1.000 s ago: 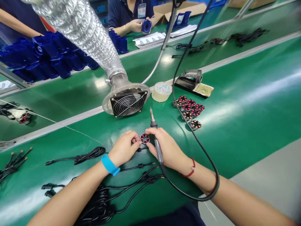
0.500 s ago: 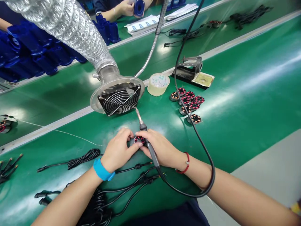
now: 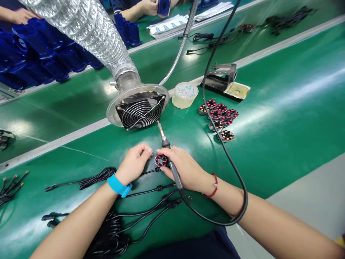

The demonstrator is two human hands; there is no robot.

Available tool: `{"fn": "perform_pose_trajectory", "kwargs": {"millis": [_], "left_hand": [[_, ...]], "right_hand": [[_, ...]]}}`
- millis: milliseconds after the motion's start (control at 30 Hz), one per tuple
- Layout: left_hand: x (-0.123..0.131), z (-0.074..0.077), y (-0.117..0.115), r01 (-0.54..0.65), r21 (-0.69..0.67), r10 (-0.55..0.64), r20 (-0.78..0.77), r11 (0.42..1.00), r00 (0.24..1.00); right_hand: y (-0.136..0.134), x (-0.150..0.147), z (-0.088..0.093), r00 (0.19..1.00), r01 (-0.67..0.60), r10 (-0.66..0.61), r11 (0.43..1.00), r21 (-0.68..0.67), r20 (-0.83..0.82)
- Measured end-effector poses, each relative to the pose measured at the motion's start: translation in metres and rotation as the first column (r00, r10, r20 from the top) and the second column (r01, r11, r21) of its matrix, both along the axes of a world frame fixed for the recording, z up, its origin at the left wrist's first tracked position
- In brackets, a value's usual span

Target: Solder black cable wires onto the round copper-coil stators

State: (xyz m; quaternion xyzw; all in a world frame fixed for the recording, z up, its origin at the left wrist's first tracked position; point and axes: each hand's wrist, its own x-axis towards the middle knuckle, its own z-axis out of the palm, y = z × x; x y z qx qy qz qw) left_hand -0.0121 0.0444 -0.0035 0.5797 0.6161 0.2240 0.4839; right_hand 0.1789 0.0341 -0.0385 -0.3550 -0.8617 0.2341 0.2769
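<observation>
My right hand (image 3: 184, 167) grips a motor stator (image 3: 161, 160) with red windings between thumb and finger. A soldering iron (image 3: 174, 172) lies across the same hand, its tip pointing away towards the fan guard. Left of the stator, my left hand (image 3: 136, 162) has its fingers curled together, a small gap from the stator. Whatever may be in that pinch is hidden. Just below the hands, black cables (image 3: 159, 188) with stripped ends lie on the green bench.
A fume extractor fan (image 3: 141, 113) on a foil duct hangs ahead. Behind stand a tape roll (image 3: 185, 95), a soldering iron stand (image 3: 225, 81) and several stators (image 3: 221, 115). Coiled cables (image 3: 99, 179) lie left. Blue housings (image 3: 40, 54) and co-workers' hands (image 3: 148, 7) are across the bench.
My left hand has let go of the stator and drawn back to the left, uncovering its face. My right hand keeps the stator and the soldering iron. The view has shifted slightly.
</observation>
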Motion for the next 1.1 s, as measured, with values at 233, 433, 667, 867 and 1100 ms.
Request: {"fn": "perform_pose_trajectory", "kwargs": {"millis": [233, 433, 667, 867, 1100], "left_hand": [[-0.008, 0.007, -0.004, 0.073, -0.073, -0.071, 0.025, 0.995, 0.997], [-0.004, 0.009, -0.009, 0.161, -0.114, -0.154, 0.066, 0.98, 0.986], [-0.004, 0.008, -0.012, 0.228, -0.095, -0.231, -0.027, 0.969, 0.972], [-0.009, 0.006, -0.011, 0.356, 0.209, -0.336, -0.126, 0.911, 0.933], [-0.009, 0.004, -0.004, 0.039, 0.088, -0.038, -0.013, 0.995, 0.999]], "right_hand": [[0.0, 0.004, 0.0, 1.0, 0.0, 0.002, 0.998, 0.062, -0.018], [0.0, 0.002, 0.001, 1.0, 0.008, -0.006, 0.997, 0.081, -0.021], [0.002, 0.003, 0.0, 0.998, 0.03, -0.028, 0.999, 0.044, -0.056], [0.003, 0.004, 0.002, 0.998, 0.035, -0.032, 0.998, 0.048, -0.062], [0.003, 0.006, 0.002, 0.998, 0.019, -0.016, 0.999, 0.039, -0.062]]}}
